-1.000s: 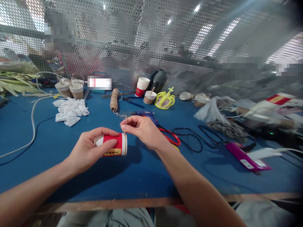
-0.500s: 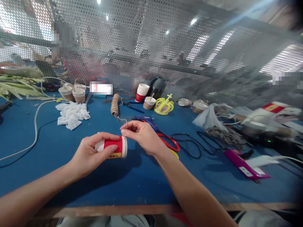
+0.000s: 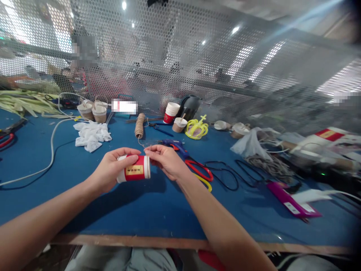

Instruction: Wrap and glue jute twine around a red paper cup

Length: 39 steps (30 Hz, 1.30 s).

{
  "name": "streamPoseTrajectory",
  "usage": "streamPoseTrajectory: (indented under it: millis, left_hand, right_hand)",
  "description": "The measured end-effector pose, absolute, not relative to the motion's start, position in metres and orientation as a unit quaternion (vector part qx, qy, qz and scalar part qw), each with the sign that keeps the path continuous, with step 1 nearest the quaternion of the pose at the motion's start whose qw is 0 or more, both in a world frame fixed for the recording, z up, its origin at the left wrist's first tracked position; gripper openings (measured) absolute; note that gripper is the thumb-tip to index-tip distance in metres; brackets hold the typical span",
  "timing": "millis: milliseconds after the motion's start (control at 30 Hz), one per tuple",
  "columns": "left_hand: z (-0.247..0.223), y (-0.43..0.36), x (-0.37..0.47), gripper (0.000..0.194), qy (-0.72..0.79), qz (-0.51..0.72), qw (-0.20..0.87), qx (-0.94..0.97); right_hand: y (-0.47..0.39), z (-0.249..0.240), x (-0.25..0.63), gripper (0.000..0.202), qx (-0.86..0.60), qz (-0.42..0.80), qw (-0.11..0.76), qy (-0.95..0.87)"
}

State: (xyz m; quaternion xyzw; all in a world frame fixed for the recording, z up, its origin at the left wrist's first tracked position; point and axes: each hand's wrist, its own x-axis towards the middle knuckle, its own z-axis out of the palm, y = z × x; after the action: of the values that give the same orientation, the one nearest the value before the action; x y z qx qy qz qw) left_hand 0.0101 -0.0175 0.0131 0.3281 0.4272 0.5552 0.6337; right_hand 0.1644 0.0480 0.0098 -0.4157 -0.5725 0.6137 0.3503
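Note:
A red and white paper cup (image 3: 134, 168) lies on its side in the air above the blue table, rim to the right. My left hand (image 3: 108, 169) is wrapped round it, thumb across the top. At the rim, my right hand (image 3: 165, 160) has its fingers pinched on thin twine (image 3: 140, 142). That strand runs back to a spool of brown twine (image 3: 139, 126) beyond the hands. A blue glue gun (image 3: 176, 146) lies just behind my right hand. Beside my right wrist are red scissor-like handles (image 3: 199, 169) and a yellow loop (image 3: 205, 183).
At the back stand stacked paper cups (image 3: 171, 112), a dark kettle (image 3: 190, 107), a yellow crown-shaped piece (image 3: 196, 128) and twine-wrapped cups (image 3: 99, 113). White gloves (image 3: 92, 134) lie left, red-handled cutters (image 3: 8, 137) at the far left. Cables and a purple power strip (image 3: 291, 201) lie right.
The cup has been rolled in my left hand, so its gold label has come up into view. My right hand has stayed at the rim with the twine. The view has shifted slightly left.

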Motion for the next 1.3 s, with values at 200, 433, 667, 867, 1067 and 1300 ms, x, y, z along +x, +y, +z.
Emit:
streamPoseTrajectory:
  millis: [200, 433, 667, 867, 1067, 1300]
  left_hand:
    - [0.014, -0.004, 0.004, 0.008, 0.436, 0.561, 0.656, 0.253]
    - [0.013, -0.001, 0.005, 0.007, 0.449, 0.558, 0.651, 0.252]
    - [0.016, -0.003, 0.009, 0.006, 0.464, 0.546, 0.65, 0.253]
    - [0.013, -0.004, 0.008, 0.01, 0.462, 0.557, 0.632, 0.277]
    - [0.015, -0.009, 0.01, 0.024, 0.452, 0.556, 0.598, 0.359]
    - [0.009, -0.019, 0.013, 0.025, 0.474, 0.531, 0.45, 0.539]
  right_hand:
    - [0.058, 0.01, 0.171, 0.017, -0.468, 0.489, 0.388, -0.625]
    - [0.03, 0.039, 0.177, 0.012, -0.389, 0.363, 0.252, -0.808]
    - [0.021, 0.034, 0.171, 0.006, -0.409, 0.325, 0.26, -0.812]
    - [0.021, 0.035, 0.173, 0.006, -0.414, 0.341, 0.251, -0.805]
    - [0.032, 0.046, 0.184, 0.012, -0.418, 0.469, 0.218, -0.747]
    - [0.03, 0.032, 0.185, 0.013, -0.395, 0.6, 0.29, -0.633]
